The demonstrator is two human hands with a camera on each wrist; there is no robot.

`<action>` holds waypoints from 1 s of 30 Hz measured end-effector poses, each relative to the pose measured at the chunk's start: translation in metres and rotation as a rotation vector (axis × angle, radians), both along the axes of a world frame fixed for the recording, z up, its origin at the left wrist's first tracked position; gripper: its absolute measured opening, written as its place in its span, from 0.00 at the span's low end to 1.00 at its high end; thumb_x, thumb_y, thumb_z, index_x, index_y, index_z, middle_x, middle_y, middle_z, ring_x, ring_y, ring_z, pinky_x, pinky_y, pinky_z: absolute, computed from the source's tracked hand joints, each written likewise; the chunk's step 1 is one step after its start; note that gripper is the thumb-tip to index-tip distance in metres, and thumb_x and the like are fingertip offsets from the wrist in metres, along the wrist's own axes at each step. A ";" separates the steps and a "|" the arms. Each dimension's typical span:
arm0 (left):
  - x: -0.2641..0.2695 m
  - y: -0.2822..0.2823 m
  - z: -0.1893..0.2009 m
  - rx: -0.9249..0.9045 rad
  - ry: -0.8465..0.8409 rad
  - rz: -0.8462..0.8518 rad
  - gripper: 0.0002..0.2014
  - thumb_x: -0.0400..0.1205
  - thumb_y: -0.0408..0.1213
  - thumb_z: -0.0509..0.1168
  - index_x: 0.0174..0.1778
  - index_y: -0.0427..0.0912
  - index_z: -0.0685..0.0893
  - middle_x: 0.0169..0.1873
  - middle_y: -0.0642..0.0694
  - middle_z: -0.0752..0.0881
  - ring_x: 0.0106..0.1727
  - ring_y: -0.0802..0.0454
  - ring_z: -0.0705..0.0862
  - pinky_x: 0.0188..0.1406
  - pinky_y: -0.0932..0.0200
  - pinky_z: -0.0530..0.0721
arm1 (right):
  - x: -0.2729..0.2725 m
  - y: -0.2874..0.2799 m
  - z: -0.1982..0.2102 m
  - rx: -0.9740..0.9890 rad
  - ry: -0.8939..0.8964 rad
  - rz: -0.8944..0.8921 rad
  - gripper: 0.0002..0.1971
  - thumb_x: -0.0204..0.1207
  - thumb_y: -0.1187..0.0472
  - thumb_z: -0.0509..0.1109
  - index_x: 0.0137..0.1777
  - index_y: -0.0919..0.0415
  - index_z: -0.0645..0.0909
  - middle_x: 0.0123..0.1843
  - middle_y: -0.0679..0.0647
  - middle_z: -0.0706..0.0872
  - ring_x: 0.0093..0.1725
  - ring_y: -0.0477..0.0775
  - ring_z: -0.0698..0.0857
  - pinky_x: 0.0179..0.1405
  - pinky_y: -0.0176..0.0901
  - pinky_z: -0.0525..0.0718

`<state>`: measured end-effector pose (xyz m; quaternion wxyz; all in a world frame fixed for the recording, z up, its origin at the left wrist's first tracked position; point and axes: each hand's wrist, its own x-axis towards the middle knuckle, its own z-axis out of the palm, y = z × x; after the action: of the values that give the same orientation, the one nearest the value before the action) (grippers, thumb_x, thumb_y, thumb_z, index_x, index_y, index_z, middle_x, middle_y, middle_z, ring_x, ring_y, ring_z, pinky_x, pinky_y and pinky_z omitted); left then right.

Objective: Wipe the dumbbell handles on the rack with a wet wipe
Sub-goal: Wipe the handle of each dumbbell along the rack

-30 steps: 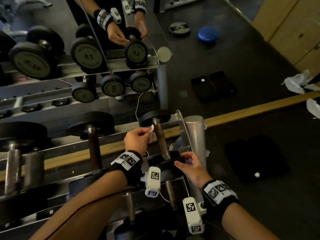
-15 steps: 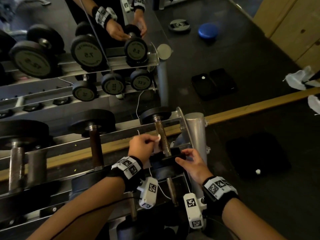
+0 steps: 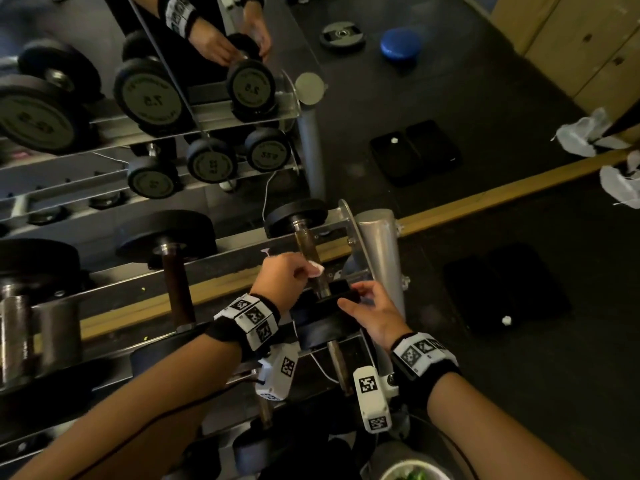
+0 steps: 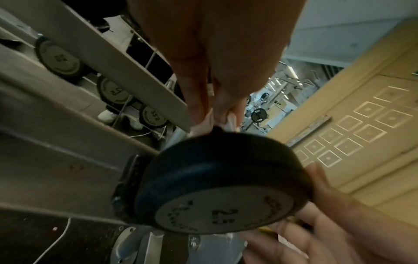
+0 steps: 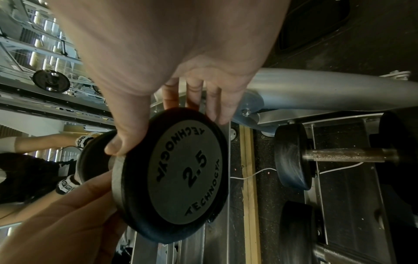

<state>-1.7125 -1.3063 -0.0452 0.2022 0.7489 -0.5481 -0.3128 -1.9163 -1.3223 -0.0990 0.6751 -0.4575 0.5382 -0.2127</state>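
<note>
A 2.5 dumbbell [image 3: 313,261] lies across the rack rails [image 3: 239,258] at the right end. My left hand [image 3: 310,270] pinches a small white wet wipe [image 3: 317,270] against its rusty handle, near the closer head. My right hand [image 3: 356,297] grips that closer black head [image 3: 325,323], thumb on one side and fingers over the rim. In the right wrist view the head's face [image 5: 181,175] reads 2.5, with my thumb and fingers [image 5: 192,96] round it. In the left wrist view the wipe [image 4: 230,123] peeks from my fingertips behind the head [image 4: 226,187].
Larger dumbbells [image 3: 173,271] sit to the left on the same rack. A mirror [image 3: 173,98] behind reflects the rack and my hands. The silver rack post [image 3: 379,251] stands just right of my right hand. Black mats [image 3: 502,289] lie on the floor, and a white cable [image 3: 322,365] hangs under the rail.
My left hand has slid the wipe along the handle from the far head toward the near head. The right hand has kept its hold on the near head.
</note>
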 end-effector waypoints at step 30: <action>-0.006 0.036 -0.010 0.084 0.379 0.238 0.14 0.84 0.28 0.65 0.50 0.50 0.92 0.51 0.51 0.90 0.53 0.55 0.88 0.57 0.57 0.87 | 0.008 0.009 0.013 -0.060 0.071 0.033 0.24 0.71 0.54 0.80 0.63 0.53 0.74 0.63 0.56 0.82 0.62 0.54 0.84 0.66 0.53 0.84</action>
<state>-1.7186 -1.2707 -0.0554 0.3059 0.7437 -0.3947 -0.4444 -1.9080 -1.3130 -0.0862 0.6450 -0.4937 0.5476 -0.2010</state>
